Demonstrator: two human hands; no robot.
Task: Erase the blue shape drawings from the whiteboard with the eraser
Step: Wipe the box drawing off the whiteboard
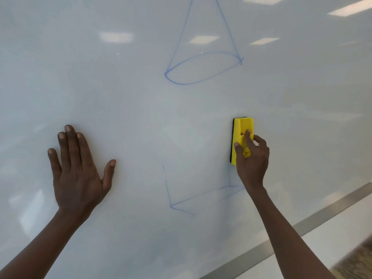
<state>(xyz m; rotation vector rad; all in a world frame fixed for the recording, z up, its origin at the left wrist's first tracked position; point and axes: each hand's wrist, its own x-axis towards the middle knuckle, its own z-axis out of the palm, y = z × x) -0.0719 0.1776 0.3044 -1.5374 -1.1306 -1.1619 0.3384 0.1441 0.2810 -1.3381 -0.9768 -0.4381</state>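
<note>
A white whiteboard (130, 101) fills the view. A blue cone drawing (203, 68) stands at the upper middle, its tip cut off by the top edge. Below it are faint blue lines of a box shape (193, 200), its upper part wiped away. My right hand (251, 160) grips a yellow eraser (240, 130) with a black pad, held upright against the board just above the box's right edge. My left hand (78, 170) presses flat on the board at the left, fingers spread.
A metal frame strip (302, 226) runs diagonally along the board's lower right edge. Beyond it is a pale wall and a patterned floor (360, 256). Ceiling lights reflect in the board's upper part.
</note>
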